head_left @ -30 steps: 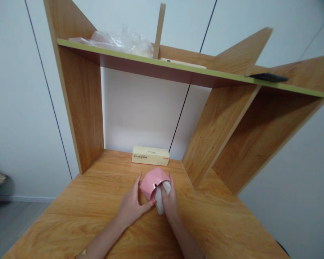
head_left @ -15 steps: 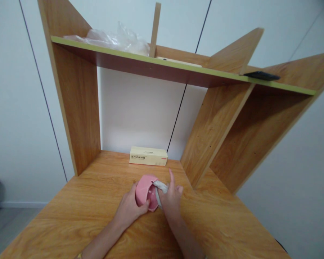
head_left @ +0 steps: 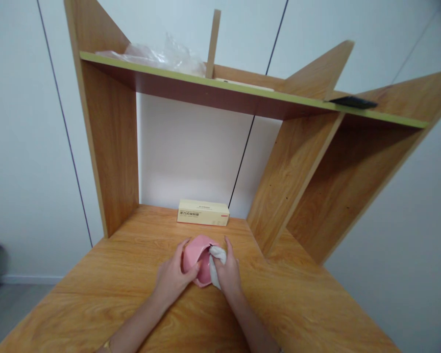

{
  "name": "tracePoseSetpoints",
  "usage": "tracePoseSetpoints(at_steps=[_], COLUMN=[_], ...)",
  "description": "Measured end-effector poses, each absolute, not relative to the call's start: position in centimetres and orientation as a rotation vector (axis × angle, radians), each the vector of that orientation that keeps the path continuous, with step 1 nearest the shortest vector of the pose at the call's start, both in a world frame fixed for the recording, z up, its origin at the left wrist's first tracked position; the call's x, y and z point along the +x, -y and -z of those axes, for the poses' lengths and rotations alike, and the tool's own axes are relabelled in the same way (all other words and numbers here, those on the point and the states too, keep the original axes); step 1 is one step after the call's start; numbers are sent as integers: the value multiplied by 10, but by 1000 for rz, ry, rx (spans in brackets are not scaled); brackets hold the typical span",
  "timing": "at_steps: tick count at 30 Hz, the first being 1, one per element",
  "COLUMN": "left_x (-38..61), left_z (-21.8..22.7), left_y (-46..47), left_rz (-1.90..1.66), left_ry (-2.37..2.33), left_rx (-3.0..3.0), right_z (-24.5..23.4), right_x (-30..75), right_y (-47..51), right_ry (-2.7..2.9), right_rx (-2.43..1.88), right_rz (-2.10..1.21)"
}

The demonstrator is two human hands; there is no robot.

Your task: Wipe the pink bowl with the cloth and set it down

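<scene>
Upper left, a clear plastic bag [head_left: 161,58] is seen on the shelf [head_left: 242,88]; contents can't be made out. Lower centre, the pink bowl [head_left: 193,251] is grasped at its left side by the left hand [head_left: 171,277], thumb at the rim; it's tilted, mouth turned toward the right hand. Behind it, a box [head_left: 203,214] is set on the worktop [head_left: 297,309], contents hidden. White cloth [head_left: 218,254] is held at the bowl's right rim by the right hand [head_left: 231,275], nearer the opening.
</scene>
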State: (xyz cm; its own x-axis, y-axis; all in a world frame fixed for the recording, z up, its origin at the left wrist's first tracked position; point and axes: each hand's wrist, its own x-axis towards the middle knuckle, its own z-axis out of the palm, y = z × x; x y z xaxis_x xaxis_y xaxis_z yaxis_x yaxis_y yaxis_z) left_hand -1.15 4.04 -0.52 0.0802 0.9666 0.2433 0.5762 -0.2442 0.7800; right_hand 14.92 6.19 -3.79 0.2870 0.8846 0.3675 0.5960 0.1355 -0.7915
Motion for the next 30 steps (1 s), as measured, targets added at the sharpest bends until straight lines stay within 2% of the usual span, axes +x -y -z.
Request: tracePoseSetpoints(at_steps=[5, 8, 14, 19, 24, 30], left_x=[-3, 0, -2, 0, -5, -5], left_z=[14, 16, 7, 1, 3, 15], left_y=[-41, -39, -36, -32, -33, -40], left_rz=[-1163, -1156, -1058, -928, -949, -1172], left_ry=[-1304, -1237, -1464, -1564, -1522, -1242], left_rx=[1811, 1817, 1865, 1942, 1937, 1868], right_z=[48, 45, 25, 17, 27, 44], right_x=[150, 150, 154, 157, 158, 159], right_y=[-69, -68, -58, -53, -56, -63], right_ry=[1275, 1286, 1417, 1621, 1647, 1434], right_rx=[-1367, -1417, -1745, -1722, -1794, -1578], right_rz=[-486, -519, -47, 261, 25, -294])
